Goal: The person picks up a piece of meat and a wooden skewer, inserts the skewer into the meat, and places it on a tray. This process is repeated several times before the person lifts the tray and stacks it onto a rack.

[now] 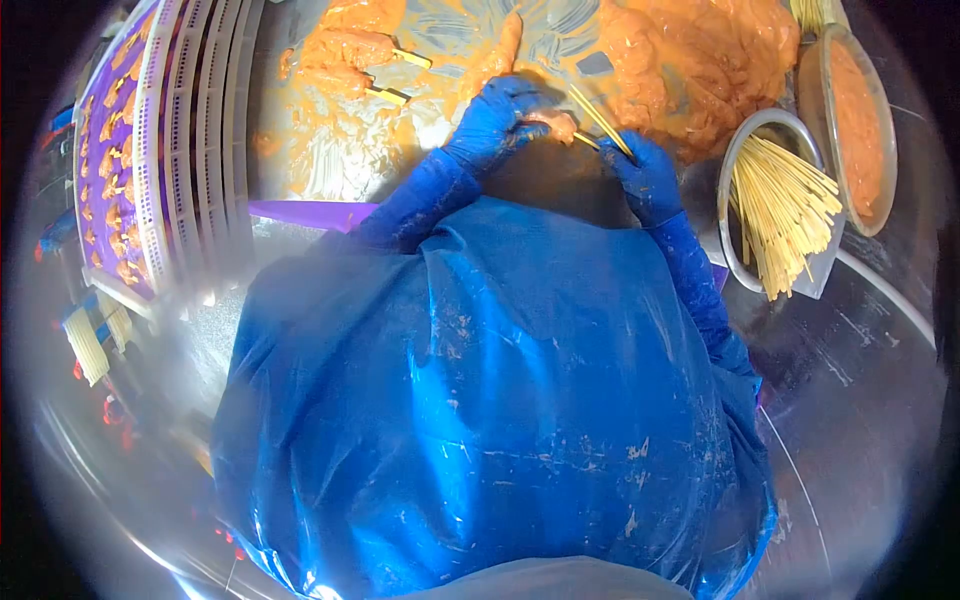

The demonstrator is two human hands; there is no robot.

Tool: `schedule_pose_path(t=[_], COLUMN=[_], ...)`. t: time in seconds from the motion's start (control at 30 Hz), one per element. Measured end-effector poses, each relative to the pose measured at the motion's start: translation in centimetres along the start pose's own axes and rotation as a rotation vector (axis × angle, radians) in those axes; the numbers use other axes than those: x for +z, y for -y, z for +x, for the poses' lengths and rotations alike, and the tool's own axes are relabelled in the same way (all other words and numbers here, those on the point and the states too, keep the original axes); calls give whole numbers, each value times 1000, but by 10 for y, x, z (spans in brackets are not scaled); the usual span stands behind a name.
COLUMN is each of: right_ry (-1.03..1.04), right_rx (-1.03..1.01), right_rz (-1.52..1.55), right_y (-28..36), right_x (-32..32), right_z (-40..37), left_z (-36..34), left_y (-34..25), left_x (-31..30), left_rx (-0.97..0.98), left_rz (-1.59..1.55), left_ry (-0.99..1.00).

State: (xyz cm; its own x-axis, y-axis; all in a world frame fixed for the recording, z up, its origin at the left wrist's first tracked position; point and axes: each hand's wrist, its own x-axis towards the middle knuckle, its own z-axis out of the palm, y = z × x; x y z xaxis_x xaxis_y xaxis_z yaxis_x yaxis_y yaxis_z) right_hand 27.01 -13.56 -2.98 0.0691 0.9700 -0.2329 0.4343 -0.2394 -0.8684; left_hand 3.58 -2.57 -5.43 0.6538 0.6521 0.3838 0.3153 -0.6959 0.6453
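My left hand [490, 128], in a blue glove, is closed around a small piece of orange marinated meat [558, 124] over the metal work surface. In my gloved right hand [645, 178] are several wooden skewers [598, 115]. One points left into the meat between my hands; the others angle up and away. How deep the skewer sits in the meat is hidden. Just beyond my left fingers lies a long strip of meat [508, 45]. Skewered meat pieces [340, 78] with flat wooden ends lie to the left.
A large heap of marinated meat [690, 65] covers the back right. At right stand a clear tub [728, 210] full of skewers [785, 205] and a tub of orange marinated meat [858, 130]. Stacked white trays [195, 140] rise at left, with skewered pieces on a purple surface [112, 150].
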Motion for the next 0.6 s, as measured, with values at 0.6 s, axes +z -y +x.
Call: schedule_pose_path(t=[0.6], right_ry=[41], right_rx=[21], right_rz=[4], right_y=[7], right_x=[-1], right_z=[8], left_z=[-12], left_y=[8], left_x=[-3], left_rx=[-79], left_rz=[14], left_ry=[-39])
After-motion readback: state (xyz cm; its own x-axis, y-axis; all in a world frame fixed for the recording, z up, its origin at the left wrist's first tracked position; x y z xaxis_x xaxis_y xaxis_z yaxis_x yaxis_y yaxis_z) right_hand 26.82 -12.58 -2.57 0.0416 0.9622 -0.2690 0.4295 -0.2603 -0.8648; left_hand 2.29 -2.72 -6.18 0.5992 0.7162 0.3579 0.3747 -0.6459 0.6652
